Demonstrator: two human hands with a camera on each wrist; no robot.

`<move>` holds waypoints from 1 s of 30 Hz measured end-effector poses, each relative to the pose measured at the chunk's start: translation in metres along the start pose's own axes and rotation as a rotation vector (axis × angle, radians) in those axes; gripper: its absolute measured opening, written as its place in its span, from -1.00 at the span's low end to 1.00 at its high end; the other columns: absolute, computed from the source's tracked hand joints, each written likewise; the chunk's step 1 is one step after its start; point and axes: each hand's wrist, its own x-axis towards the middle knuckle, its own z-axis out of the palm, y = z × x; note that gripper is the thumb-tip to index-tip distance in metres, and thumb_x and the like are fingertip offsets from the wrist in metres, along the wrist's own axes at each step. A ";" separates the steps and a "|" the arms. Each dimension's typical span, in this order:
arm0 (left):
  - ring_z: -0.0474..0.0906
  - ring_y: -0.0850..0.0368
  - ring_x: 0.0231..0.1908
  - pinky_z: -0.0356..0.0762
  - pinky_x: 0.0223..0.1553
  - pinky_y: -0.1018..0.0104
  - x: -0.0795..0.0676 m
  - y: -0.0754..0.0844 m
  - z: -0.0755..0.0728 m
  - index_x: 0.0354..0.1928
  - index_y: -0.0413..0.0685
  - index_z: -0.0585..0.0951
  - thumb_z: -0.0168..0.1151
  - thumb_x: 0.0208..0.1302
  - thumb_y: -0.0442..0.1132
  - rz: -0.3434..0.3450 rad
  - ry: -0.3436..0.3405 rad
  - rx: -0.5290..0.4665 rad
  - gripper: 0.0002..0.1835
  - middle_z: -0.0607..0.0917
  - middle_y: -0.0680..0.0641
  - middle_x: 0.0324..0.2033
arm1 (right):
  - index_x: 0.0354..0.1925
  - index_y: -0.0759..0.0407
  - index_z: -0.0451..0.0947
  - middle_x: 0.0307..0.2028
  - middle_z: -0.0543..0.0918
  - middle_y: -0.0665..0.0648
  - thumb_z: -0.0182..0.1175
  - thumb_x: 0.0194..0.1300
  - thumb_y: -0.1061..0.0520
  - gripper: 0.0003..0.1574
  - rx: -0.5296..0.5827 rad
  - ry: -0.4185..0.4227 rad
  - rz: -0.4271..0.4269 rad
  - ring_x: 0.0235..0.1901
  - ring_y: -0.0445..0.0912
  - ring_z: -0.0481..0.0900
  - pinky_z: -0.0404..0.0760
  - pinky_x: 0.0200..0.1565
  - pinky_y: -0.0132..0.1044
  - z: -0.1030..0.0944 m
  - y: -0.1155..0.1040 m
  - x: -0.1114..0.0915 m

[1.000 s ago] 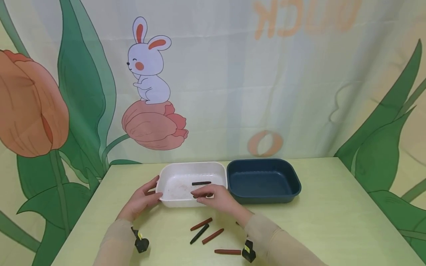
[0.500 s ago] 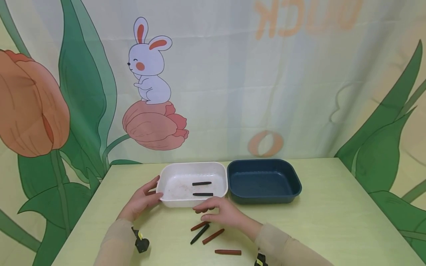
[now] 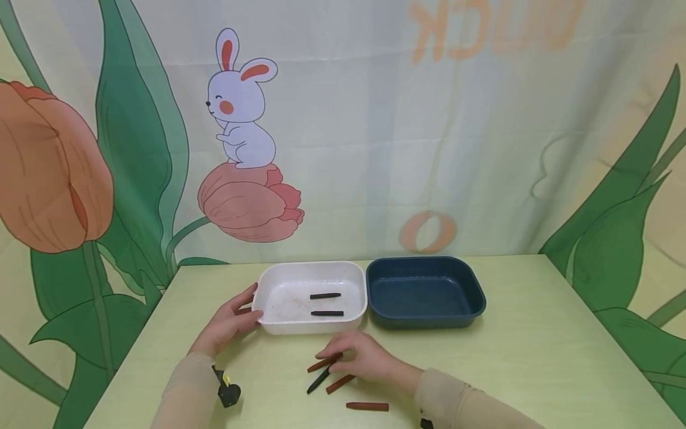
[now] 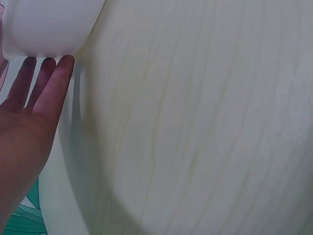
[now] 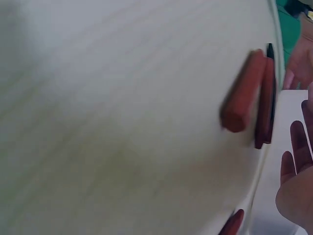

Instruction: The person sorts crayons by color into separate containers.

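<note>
My left hand (image 3: 229, 325) holds the left end of a white tray (image 3: 311, 329), thumb at its front corner. In the left wrist view, straight fingers (image 4: 54, 93) lie against its outer wall. Two black crayons (image 3: 325, 295) lie apart inside it. My right hand (image 3: 361, 357) is over loose crayons on the table, fingers bent loosely and parted from the thumb. Below it are a red crayon (image 3: 317, 364), a black crayon (image 3: 317, 381) and another red crayon (image 3: 339, 385), partly covered. In the right wrist view, the fingers (image 5: 299, 142) look apart from the red crayon (image 5: 243, 93).
A dark blue tray (image 3: 426, 322) stands against the white tray's right side. One more red crayon (image 3: 367, 406) lies nearer the front of the pale yellow table (image 3: 525, 357). A printed curtain (image 3: 343, 149) hangs behind the table.
My right hand has let go of a black crayon in the white tray and moved back toward the front, over the loose crayons. The left hand stays at the tray.
</note>
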 end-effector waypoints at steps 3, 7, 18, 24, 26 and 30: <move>0.17 -0.21 0.40 0.37 0.26 0.00 0.000 0.000 0.000 0.56 0.29 0.09 0.33 0.31 -0.20 0.003 -0.003 0.001 -0.12 0.09 -0.09 0.52 | -0.07 0.17 0.75 -0.16 0.72 -0.02 0.41 0.13 0.33 -0.66 -0.067 -0.020 -0.003 -0.10 -0.27 0.55 0.52 0.01 -0.36 0.003 0.002 0.000; 0.17 -0.22 0.40 0.36 0.27 0.00 0.000 0.000 -0.001 0.56 0.27 0.08 0.33 0.31 -0.20 0.009 -0.012 -0.005 -0.11 0.08 -0.11 0.52 | -0.10 0.11 0.77 -0.19 0.70 -0.08 0.43 0.11 0.31 -0.67 -0.148 -0.037 -0.011 -0.11 -0.30 0.53 0.46 0.00 -0.43 0.006 0.005 0.001; 0.19 -0.22 0.40 0.39 0.25 0.03 0.002 -0.002 -0.001 0.56 0.28 0.08 0.35 0.29 -0.19 0.007 -0.009 -0.001 -0.10 0.10 -0.09 0.51 | -0.14 -0.03 0.80 -0.24 0.73 -0.18 0.50 0.04 0.18 -0.66 -0.361 -0.029 -0.144 -0.15 -0.38 0.56 0.39 -0.05 -0.50 0.014 0.011 0.004; 0.19 -0.22 0.40 0.40 0.24 0.03 0.002 -0.001 -0.001 0.56 0.27 0.09 0.34 0.30 -0.21 0.007 -0.009 -0.007 -0.11 0.10 -0.10 0.51 | -0.17 -0.18 0.80 -0.21 0.70 -0.30 0.51 0.04 0.06 -0.69 -0.448 -0.033 -0.060 -0.10 -0.38 0.50 0.35 0.01 -0.48 0.019 0.011 0.004; 0.19 -0.22 0.39 0.40 0.24 0.03 0.001 -0.001 -0.001 0.56 0.26 0.09 0.34 0.30 -0.21 0.008 -0.010 -0.009 -0.12 0.10 -0.11 0.51 | -0.17 -0.20 0.80 -0.21 0.70 -0.31 0.52 0.04 0.04 -0.69 -0.459 -0.031 -0.044 -0.09 -0.37 0.48 0.35 0.02 -0.46 0.020 0.010 0.004; 0.19 -0.23 0.39 0.39 0.24 0.02 0.000 0.000 0.000 0.56 0.26 0.10 0.33 0.31 -0.21 0.011 -0.010 -0.010 -0.12 0.09 -0.12 0.51 | -0.20 -0.23 0.81 -0.21 0.69 -0.32 0.53 0.03 0.03 -0.71 -0.486 -0.024 -0.031 -0.10 -0.36 0.47 0.35 0.03 -0.44 0.022 0.010 0.004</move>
